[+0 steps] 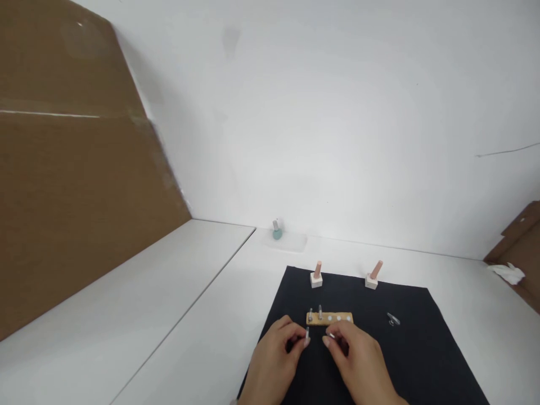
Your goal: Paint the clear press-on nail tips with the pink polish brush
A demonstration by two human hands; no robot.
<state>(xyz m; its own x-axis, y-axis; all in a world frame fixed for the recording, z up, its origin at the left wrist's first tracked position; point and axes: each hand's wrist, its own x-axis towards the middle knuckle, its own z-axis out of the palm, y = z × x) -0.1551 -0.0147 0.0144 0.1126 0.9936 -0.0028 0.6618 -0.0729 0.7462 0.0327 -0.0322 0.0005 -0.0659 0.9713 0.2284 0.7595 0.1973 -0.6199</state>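
Note:
My left hand (278, 353) is closed in a pinch on a small upright silvery peg (307, 333). Facing it, my right hand (356, 350) pinches a small whitish piece (332, 336), too small to name surely. The two pieces are apart, over the black mat (405, 365). Just beyond my fingers lies a narrow wooden strip (324, 320) with several white dots along it. Two silvery upright pegs stand at its left end, a shorter peg (311, 315) and a taller peg (320, 312). My right fingers partly overlap the strip's near edge.
Two bottles with pinkish caps, a left bottle (316, 275) and a right bottle (373, 277), stand at the mat's far edge. Small clear pieces (393, 319) lie to the right. A teal bottle (277, 231) stands by the wall near a clear tray (293, 242). Cardboard (84, 169) rises left.

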